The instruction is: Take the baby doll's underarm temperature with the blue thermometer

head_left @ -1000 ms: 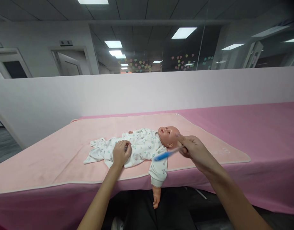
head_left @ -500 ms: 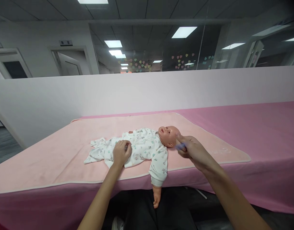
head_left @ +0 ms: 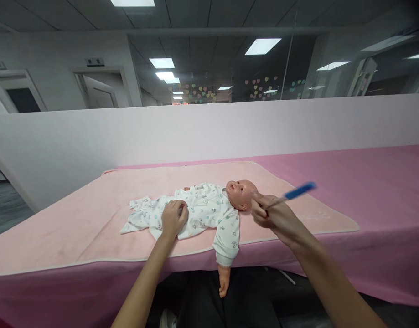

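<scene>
A baby doll [head_left: 204, 205] in a white patterned outfit lies on its back, head to the right, with one bare forearm hanging past the table's front edge. My left hand [head_left: 174, 217] rests on the doll's lower body, fingers curled; a small dark patch shows between thumb and fingers, and I cannot make out what it is. Close beside the doll's head, my right hand [head_left: 272, 214] is closed on a thin stick with a blue end [head_left: 300, 191]. The stick points up and right, blurred by motion, so its exact kind does not show.
A peach blanket [head_left: 75, 228] lies under the doll, over a pink tablecloth [head_left: 373, 191]. Behind the table runs a low white wall [head_left: 209, 132] with glass above it. My dark-clothed legs [head_left: 230, 305] are below the front edge.
The blue-ended stick has swung from in front of my right fingers to up and right above the hand. My left hand and the doll stay put.
</scene>
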{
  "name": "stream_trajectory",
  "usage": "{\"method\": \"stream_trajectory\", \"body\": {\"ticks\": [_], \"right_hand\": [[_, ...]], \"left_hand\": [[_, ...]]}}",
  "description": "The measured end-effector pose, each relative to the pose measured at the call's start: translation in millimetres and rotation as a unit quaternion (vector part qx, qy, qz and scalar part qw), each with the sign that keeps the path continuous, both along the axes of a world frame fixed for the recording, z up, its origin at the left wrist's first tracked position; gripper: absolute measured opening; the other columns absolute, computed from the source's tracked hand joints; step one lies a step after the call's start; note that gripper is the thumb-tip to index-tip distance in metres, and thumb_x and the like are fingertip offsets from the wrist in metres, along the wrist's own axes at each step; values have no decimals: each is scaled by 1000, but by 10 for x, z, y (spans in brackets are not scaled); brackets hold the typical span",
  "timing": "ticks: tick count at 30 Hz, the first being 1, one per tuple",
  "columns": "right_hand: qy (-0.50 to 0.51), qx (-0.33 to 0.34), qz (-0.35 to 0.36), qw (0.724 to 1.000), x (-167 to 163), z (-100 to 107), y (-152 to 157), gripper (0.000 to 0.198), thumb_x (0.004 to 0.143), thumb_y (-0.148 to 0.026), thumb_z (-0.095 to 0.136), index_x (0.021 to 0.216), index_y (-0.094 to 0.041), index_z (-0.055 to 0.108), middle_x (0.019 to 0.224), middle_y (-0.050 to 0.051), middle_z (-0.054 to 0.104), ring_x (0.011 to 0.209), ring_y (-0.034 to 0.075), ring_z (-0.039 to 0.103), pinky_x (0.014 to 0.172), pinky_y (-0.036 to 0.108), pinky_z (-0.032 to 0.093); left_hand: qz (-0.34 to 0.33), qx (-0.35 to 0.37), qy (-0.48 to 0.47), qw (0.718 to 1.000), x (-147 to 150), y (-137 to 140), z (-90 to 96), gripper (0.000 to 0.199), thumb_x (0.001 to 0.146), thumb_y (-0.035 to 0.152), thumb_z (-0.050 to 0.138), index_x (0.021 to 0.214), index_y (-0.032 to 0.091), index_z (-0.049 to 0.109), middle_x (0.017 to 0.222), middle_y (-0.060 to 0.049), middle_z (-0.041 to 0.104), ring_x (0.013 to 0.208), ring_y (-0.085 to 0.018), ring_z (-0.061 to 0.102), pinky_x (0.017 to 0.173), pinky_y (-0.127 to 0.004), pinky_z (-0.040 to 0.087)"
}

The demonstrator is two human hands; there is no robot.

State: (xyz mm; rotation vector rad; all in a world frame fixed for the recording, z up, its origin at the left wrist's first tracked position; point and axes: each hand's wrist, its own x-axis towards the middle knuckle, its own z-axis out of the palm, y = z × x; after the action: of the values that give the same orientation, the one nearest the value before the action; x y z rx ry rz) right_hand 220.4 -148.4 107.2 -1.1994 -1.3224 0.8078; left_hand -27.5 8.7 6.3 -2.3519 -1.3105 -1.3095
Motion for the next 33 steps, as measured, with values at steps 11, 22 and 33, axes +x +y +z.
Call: {"method": "stream_trajectory", "body": {"ticks": [11, 22, 33], "right_hand": [[-20, 28, -44, 998, 11, -36, 92, 56, 77, -62, 44, 44, -20, 27, 42, -6, 20, 40, 5, 16, 37, 22, 14], [62, -15, 28, 998, 26, -9, 111, 55, 74, -62, 49, 44, -20, 31, 38, -7, 23, 36, 4, 17, 36, 21, 15], [-32, 12, -56, 998, 33, -80, 159, 57, 76, -65, 42, 44, -20, 27, 41, -6, 22, 39, 5, 19, 38, 21, 16]], "left_hand": [[0, 6, -1, 1000, 3, -2, 3, 12, 80, 25, 43, 77, 22, 54, 74, -2, 61, 74, -18, 52, 71, -31, 39], [4, 5, 2, 1000, 7, -7, 3, 12, 81, 25, 42, 77, 21, 54, 74, -2, 61, 75, -18, 52, 72, -31, 39], [1, 8, -1, 1000, 5, 7, -4, 12, 81, 25, 43, 78, 21, 54, 75, -2, 61, 75, -18, 53, 73, -31, 39]]}}
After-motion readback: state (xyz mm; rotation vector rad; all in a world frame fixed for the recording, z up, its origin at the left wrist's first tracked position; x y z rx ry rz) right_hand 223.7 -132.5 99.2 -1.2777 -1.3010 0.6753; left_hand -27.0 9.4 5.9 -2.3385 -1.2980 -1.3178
